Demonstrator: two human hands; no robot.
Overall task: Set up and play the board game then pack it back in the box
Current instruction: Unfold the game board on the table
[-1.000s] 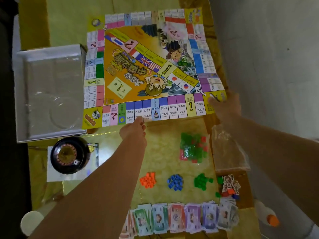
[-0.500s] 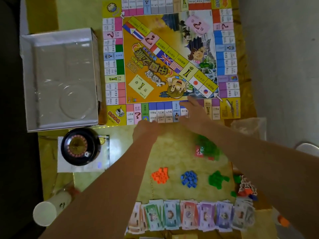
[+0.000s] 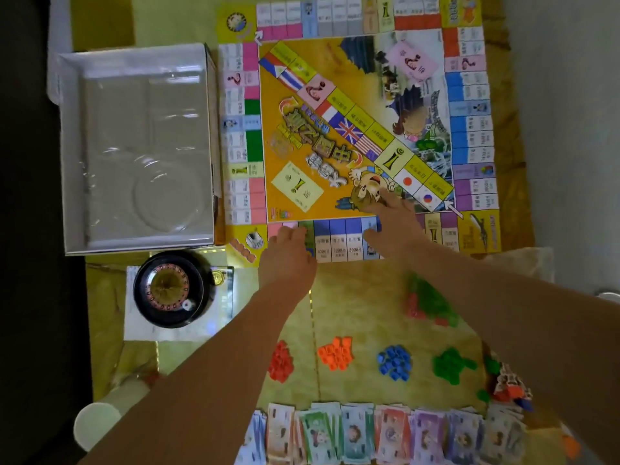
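Box stands open at left, board unfolded just beside it on the table; left hand still rests flat on its near edge, right hand has moved in from the right corner, fingers spread, both gripping nothing: probably smoothing, setup nearly complete.

We see dim, warm light; glare streaks the open box, darkness lies left of it, everything slightly blurred.
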